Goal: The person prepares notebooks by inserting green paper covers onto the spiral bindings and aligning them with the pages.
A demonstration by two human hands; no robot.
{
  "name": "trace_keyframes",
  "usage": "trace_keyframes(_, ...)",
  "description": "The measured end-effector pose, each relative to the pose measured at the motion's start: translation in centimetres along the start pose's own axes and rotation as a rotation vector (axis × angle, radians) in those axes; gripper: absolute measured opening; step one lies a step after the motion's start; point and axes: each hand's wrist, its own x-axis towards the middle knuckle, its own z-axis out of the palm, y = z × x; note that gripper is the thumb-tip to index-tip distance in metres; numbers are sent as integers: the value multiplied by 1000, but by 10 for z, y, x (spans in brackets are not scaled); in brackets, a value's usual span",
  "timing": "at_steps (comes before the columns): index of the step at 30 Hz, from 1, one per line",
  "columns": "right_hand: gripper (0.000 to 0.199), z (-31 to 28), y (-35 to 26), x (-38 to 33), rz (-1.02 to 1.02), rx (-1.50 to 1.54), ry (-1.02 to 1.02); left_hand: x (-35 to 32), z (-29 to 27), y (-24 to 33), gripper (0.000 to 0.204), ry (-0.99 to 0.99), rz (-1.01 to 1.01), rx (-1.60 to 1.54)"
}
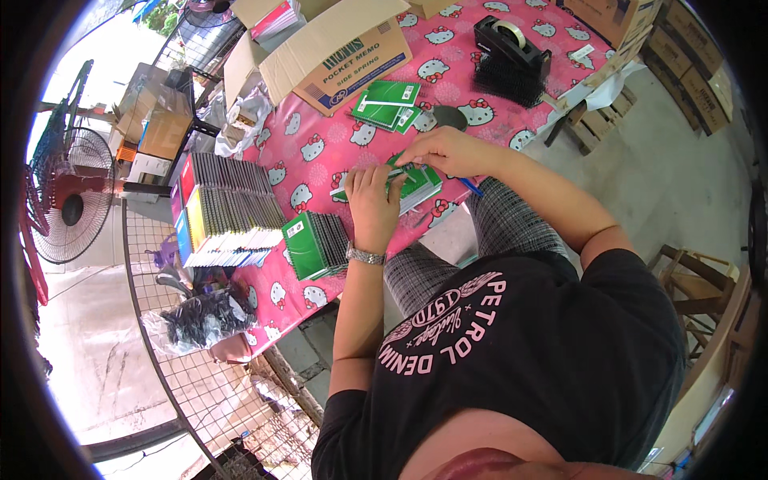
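At the table's near edge both my hands are at a green notebook (420, 186). My left hand (371, 198), with a metal watch (366, 255) on its wrist, has its fingers bent over the notebook's left part. My right hand (444, 152) pinches at its far edge; what lies between those fingertips is too small to make out. Left of my left hand stands a row of green notebooks (302, 248) with black spiral bindings. Farther off, a few more green notebooks (388, 104) lie flat, near a dark round object (450, 118).
A long row of spiral notebooks (232, 212) fills the table's left side. An open cardboard box (348, 68) stands at the back. Back right are a black tape dispenser (512, 44) and a heap of black spiral wires (508, 82). A fan (72, 196) stands far left.
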Motion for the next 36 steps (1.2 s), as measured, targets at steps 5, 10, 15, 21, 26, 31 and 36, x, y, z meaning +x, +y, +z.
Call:
trace_keyframes(5, 31, 7, -4, -1, 2, -11, -5, 1, -1, -4, 21, -11, 24, 19)
trace_keyframes(10, 41, 15, -18, -3, 119, -81, 106, 2, -2, 4, 29, -2, 41, 83)
trace_keyframes(15, 40, 8, -47, -5, 160, -316, -9, -4, -9, 5, 28, -107, 30, 76)
trace_keyframes(21, 26, -28, 63, 29, 335, -101, -119, 1, -8, 0, 21, -111, 31, -13)
trace_keyframes(26, 23, -37, 139, -8, 239, -736, -247, -2, -13, 3, 23, -47, 35, 208)
trace_keyframes(31, 46, -41, 78, 29, 174, 393, -328, -3, -7, -8, 32, -26, -119, 34)
trace_keyframes(36, 54, -46, 46, 46, 300, 459, -555, 11, 6, 4, 33, -16, -105, -27)
